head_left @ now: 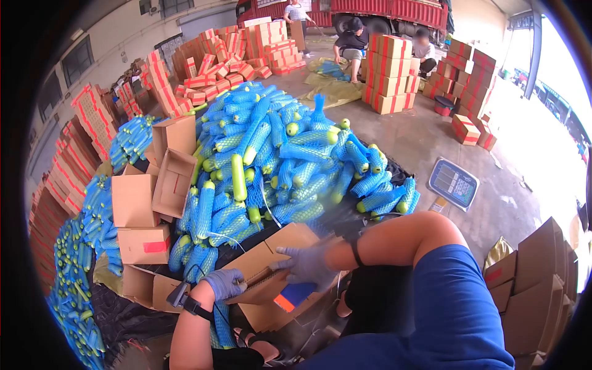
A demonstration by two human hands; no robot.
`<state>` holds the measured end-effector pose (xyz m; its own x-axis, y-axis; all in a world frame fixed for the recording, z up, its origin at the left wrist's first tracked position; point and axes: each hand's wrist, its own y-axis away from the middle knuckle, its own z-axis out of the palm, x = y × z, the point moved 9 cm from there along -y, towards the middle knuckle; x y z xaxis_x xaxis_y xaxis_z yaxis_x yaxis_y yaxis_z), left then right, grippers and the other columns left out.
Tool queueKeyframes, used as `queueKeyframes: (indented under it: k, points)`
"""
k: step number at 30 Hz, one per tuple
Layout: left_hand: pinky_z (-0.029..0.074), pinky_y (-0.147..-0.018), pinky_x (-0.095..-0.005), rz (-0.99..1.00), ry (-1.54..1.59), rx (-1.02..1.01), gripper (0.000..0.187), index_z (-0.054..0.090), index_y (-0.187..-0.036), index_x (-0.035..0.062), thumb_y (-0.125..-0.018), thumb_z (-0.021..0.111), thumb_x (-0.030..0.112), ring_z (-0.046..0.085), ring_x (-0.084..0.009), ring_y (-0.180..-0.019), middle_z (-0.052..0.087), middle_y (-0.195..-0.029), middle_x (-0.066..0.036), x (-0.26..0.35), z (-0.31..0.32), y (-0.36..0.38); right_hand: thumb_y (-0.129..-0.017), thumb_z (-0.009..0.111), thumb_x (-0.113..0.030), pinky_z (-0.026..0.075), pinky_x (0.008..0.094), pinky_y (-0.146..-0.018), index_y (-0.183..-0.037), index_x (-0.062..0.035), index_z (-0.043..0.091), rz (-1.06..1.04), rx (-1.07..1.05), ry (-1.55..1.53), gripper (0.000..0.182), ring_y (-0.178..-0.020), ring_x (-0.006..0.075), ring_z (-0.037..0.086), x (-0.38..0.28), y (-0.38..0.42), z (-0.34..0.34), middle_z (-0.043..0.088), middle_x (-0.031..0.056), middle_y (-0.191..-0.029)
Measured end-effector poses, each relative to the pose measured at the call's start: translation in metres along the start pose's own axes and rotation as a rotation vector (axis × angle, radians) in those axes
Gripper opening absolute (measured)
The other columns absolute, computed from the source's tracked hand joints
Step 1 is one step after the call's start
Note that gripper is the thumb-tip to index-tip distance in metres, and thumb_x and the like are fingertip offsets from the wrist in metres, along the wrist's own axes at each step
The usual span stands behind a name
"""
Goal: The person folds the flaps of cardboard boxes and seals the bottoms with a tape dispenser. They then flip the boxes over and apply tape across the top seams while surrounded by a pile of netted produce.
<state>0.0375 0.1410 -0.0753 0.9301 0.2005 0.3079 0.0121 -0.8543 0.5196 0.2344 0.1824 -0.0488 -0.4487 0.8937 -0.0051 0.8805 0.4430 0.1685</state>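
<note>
A cardboard box with raised flaps is in front of me, tilted. My left hand, in a grey glove, has its fingers closed on the box's left edge. My right hand, also gloved, grips the upper part of the box from the right, fingers pointing left. Just below that palm shows a flat blue and orange piece; I cannot tell whether the hand holds it. A dark device is strapped to my left wrist. Beyond the box rises a large heap of long green gourds in blue net sleeves.
Open cartons stack up left of the heap, with more netted gourds farther left. A scale lies on the floor at right. Flattened cardboard stands near my right side. Taped boxes, several people and a red truck are behind.
</note>
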Motion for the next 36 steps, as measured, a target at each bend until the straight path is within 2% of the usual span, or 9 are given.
queueKeyframes:
  k: [8, 10, 11, 13, 14, 16, 24, 30, 36]
  points:
    - [0.049, -0.095, -0.0443, -0.144, 0.083, 0.124, 0.049, 0.057, -0.126, 0.0047, -0.090, 0.065, 0.038, 0.063, -0.0404, -0.112, 0.067, -0.117, -0.026, -0.009, 0.010, 0.000, -0.086, 0.057, -0.056, -0.005, 0.0610, -0.123, -0.138, -0.0009, 0.054, 0.036, -0.099, 0.050, 0.075, -0.154, 0.0314, 0.012, 0.003, 0.001, -0.013, 0.053, 0.0152, -0.142]
    - [0.050, -0.094, -0.0457, -0.192, 0.168, 0.284, 0.046, 0.056, -0.125, 0.0034, -0.088, 0.065, 0.029, 0.063, -0.0425, -0.110, 0.066, -0.115, -0.028, -0.014, 0.000, 0.006, -0.079, 0.067, -0.048, 0.017, 0.0585, -0.121, -0.127, -0.0037, 0.060, 0.111, 0.012, -0.065, 0.066, -0.147, 0.0340, 0.030, 0.016, 0.003, -0.019, 0.061, 0.0144, -0.129]
    - [0.050, -0.094, -0.0457, -0.189, 0.177, 0.281, 0.046, 0.056, -0.125, 0.0034, -0.088, 0.065, 0.029, 0.063, -0.0425, -0.110, 0.066, -0.115, -0.028, -0.020, 0.009, 0.000, -0.079, 0.067, -0.048, 0.017, 0.0585, -0.121, -0.127, -0.0037, 0.060, 0.111, 0.003, -0.069, 0.066, -0.147, 0.0340, 0.030, 0.022, 0.004, -0.018, 0.061, 0.0144, -0.129]
    - [0.050, -0.094, -0.0451, -0.358, 0.351, 0.512, 0.044, 0.056, -0.123, 0.0028, -0.086, 0.065, 0.025, 0.064, -0.0428, -0.109, 0.066, -0.114, -0.028, -0.070, 0.016, -0.004, -0.070, 0.074, -0.041, 0.040, 0.0516, -0.105, -0.115, -0.0065, 0.062, 0.261, 0.035, -0.237, 0.058, -0.129, 0.0341, 0.049, 0.048, 0.009, -0.014, 0.067, 0.0112, -0.112]
    - [0.050, -0.093, -0.0462, -0.401, 0.444, 0.577, 0.043, 0.055, -0.122, 0.0030, -0.086, 0.065, 0.025, 0.065, -0.0433, -0.106, 0.067, -0.114, -0.027, -0.086, 0.013, -0.001, -0.064, 0.077, -0.039, 0.050, 0.0460, -0.081, -0.104, -0.0080, 0.064, 0.125, 0.294, -0.086, 0.052, -0.102, 0.0336, 0.062, 0.040, 0.014, -0.035, 0.067, 0.0106, -0.094]
    - [0.051, -0.092, -0.0470, -0.494, 0.605, 0.691, 0.046, 0.052, -0.124, 0.0030, -0.086, 0.064, 0.024, 0.066, -0.0430, -0.104, 0.067, -0.113, -0.026, -0.126, 0.007, 0.009, -0.064, 0.077, -0.038, 0.051, 0.0461, -0.080, -0.104, -0.0084, 0.063, 0.081, 0.287, -0.158, 0.052, -0.101, 0.0343, 0.062, 0.034, 0.018, -0.037, 0.067, 0.0119, -0.094]
    - [0.054, -0.091, -0.0450, -0.700, 0.184, 0.378, 0.067, 0.029, -0.144, 0.0011, -0.090, 0.060, 0.025, 0.068, -0.0372, -0.107, 0.068, -0.115, -0.025, -0.093, 0.001, -0.005, -0.066, 0.082, -0.034, 0.052, 0.0456, -0.079, -0.111, -0.0061, 0.060, 0.017, 0.273, -0.629, 0.057, -0.094, 0.0380, 0.063, 0.023, 0.004, -0.031, 0.066, 0.0160, -0.096]
    - [0.055, -0.090, -0.0447, -0.616, 0.007, 0.221, 0.074, 0.019, -0.155, 0.0031, -0.096, 0.055, 0.031, 0.068, -0.0352, -0.112, 0.068, -0.117, -0.027, -0.014, 0.008, -0.040, -0.075, 0.083, -0.048, 0.051, 0.0352, -0.078, -0.118, -0.0033, 0.056, 0.203, 0.325, -1.131, 0.068, -0.091, 0.0186, 0.061, 0.070, 0.015, -0.011, 0.062, 0.0091, -0.097]
    - [0.047, -0.101, -0.0443, -0.545, 1.619, 0.433, 0.054, 0.049, -0.136, 0.0113, -0.099, 0.051, 0.050, 0.054, -0.0340, -0.124, 0.052, -0.134, -0.023, -0.016, 0.050, -0.068, -0.077, 0.081, -0.051, 0.051, 0.0346, -0.079, -0.119, -0.0026, 0.055, 0.187, 0.350, -1.092, 0.069, -0.090, 0.0164, 0.058, 0.083, 0.023, -0.001, 0.061, 0.0071, -0.099]
